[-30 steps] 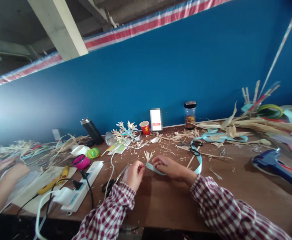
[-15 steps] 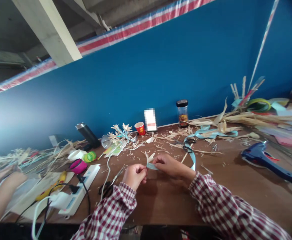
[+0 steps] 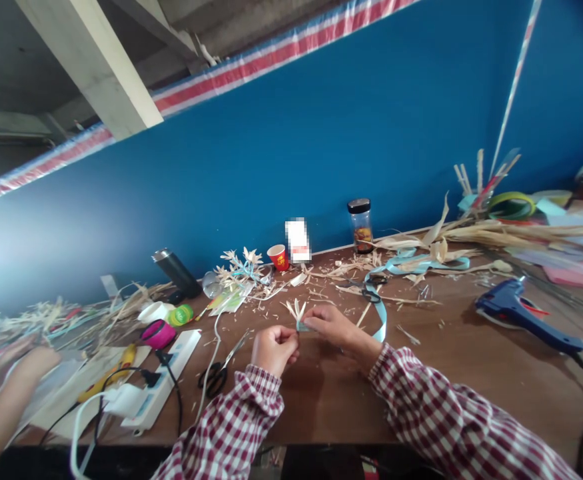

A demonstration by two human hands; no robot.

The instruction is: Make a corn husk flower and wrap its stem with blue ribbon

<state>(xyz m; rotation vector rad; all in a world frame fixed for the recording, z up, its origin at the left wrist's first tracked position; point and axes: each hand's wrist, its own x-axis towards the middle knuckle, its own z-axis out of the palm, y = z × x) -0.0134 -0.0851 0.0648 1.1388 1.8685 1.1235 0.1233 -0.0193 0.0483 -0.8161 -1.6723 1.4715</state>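
A small flower of pale dried husk petals (image 3: 296, 310) stands upright between my hands over the table. My left hand (image 3: 275, 350) is closed in a pinch on the flower's base. A short piece of light blue ribbon (image 3: 302, 327) wraps at that base, and the thumb and fingers of my right hand (image 3: 334, 328) are closed on it. Scissors with black handles (image 3: 214, 378) lie beside my left wrist. Beyond my right hand, a long light blue ribbon (image 3: 381, 317) trails over the table, with another dark-handled pair of scissors (image 3: 371, 293) on it.
A blue glue gun (image 3: 521, 313) lies at the right, its cable running off the front. On the left are a white power strip (image 3: 164, 383), a yellow tool (image 3: 108, 373) and a co-worker's hands (image 3: 34, 360). Finished-looking flowers (image 3: 244, 267), a red cup (image 3: 278, 257) and a jar (image 3: 360, 227) stand behind.
The blue ribbon piece, which stuck out sideways to my right hand, now lies closer around the flower's base. My right hand has drawn in slightly towards my left. The view has shifted a little.
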